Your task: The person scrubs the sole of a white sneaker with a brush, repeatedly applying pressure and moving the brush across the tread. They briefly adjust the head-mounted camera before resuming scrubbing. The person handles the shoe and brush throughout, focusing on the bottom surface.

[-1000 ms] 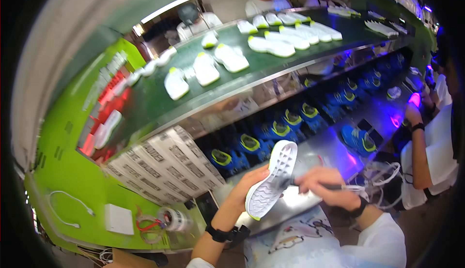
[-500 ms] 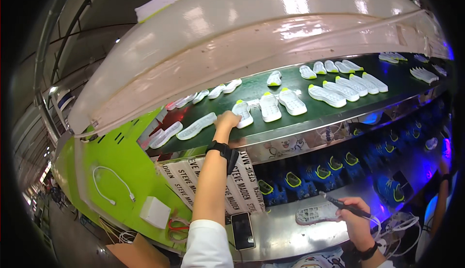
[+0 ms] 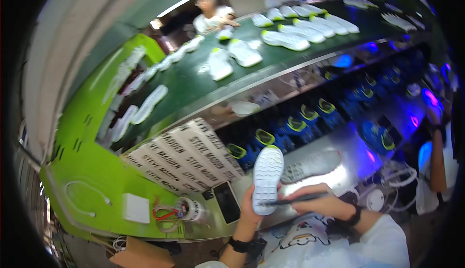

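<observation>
In front of me, my left hand (image 3: pixel 248 209) is closed around the heel end of a white shoe sole (image 3: pixel 269 173), held upright with its grooved tread facing me and a yellow-green tip at the top. My right hand (image 3: pixel 323 204) grips a slim black pen-like tool (image 3: pixel 302 197), whose tip lies across the lower part of the tread; whether it touches is blurred. Just beyond, a grey-white shoe sole (image 3: pixel 317 165) rests on the steel ledge (image 3: pixel 271 222).
A green conveyor belt (image 3: pixel 193 96) carries white soles in groups. Blue shoes (image 3: pixel 298 125) line the shelf below it. At left are a printed box (image 3: pixel 186 159), a phone (image 3: pixel 226 202), red-handled scissors (image 3: pixel 164 214) and a white block (image 3: pixel 136 208). Another person (image 3: pixel 213 18) sits across the belt.
My left hand has taken a sole off the belt and brought it back in front of me. My right hand has moved left with the pen-like tool, up to that sole. The view has shifted.
</observation>
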### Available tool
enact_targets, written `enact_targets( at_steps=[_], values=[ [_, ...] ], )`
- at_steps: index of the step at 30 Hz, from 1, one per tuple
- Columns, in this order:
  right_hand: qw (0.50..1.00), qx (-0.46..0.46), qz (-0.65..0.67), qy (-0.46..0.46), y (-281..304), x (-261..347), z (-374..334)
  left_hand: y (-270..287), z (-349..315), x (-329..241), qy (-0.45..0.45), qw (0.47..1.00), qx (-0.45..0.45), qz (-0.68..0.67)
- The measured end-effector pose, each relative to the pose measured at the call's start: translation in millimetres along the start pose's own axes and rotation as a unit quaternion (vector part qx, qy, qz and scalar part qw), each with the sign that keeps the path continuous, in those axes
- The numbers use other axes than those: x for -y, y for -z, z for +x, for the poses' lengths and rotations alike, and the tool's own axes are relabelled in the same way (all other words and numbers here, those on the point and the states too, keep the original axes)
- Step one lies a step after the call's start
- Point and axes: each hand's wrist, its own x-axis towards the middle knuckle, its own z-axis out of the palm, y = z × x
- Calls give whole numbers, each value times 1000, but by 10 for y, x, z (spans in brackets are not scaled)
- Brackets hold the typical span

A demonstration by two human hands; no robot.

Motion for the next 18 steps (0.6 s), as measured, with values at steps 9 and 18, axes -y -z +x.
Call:
enact_targets(
  at_steps=[9,18],
  values=[
    [968,-152,-160,117,120,-573,95,362,207,972,79,986,30,-142],
    [945,34,-241,219,253,-461,231,204,307,716,-12,998,32,-50]
  ],
)
